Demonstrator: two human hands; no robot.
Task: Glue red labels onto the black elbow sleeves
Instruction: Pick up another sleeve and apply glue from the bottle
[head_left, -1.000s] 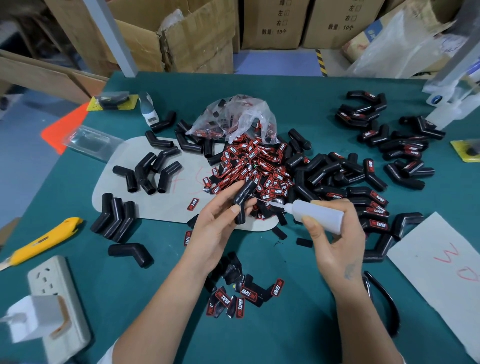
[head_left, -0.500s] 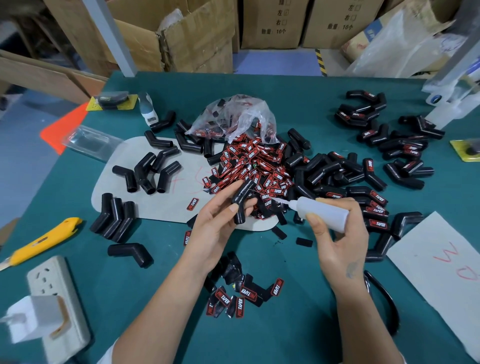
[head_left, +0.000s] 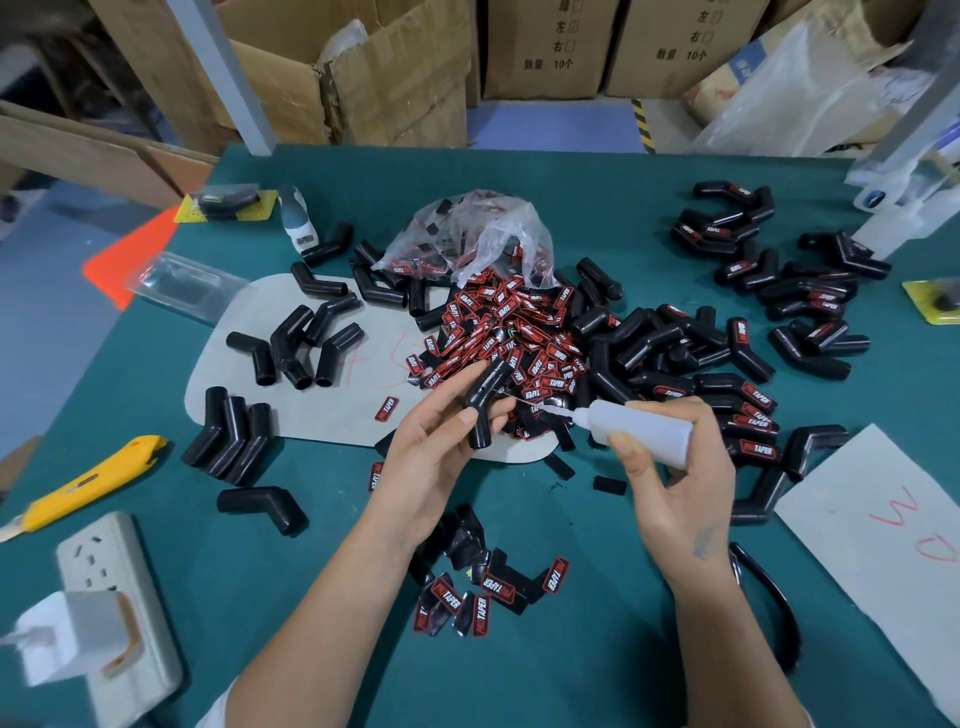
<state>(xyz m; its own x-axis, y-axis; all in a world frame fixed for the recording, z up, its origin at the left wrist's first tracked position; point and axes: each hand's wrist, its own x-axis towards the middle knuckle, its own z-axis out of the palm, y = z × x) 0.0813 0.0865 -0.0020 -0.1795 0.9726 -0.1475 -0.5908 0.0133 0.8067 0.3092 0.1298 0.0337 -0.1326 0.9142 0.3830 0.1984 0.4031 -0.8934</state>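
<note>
Left hand (head_left: 436, 447) pinches one bare elbow sleeve (head_left: 485, 400) by its lower leg, bend up, lifted off the desk (head_left: 597, 649) over the near edge of the label pile (head_left: 511, 338). My guess: held that way so the upper leg faces the nozzle. Right hand (head_left: 675, 488) is wrapped tight around the white glue bottle (head_left: 641, 428), lying near level, tip aimed left at the sleeve with a small gap between; can't tell if glue is out yet. Bare sleeves sit left on the grey board (head_left: 311, 410), labelled ones far right, so it looks like flow runs left to right. Vs half a second ago: bottle tip a bit lower and backed slightly off the sleeve, sleeve angle unchanged, piles untouched. No label in hand yet.
</note>
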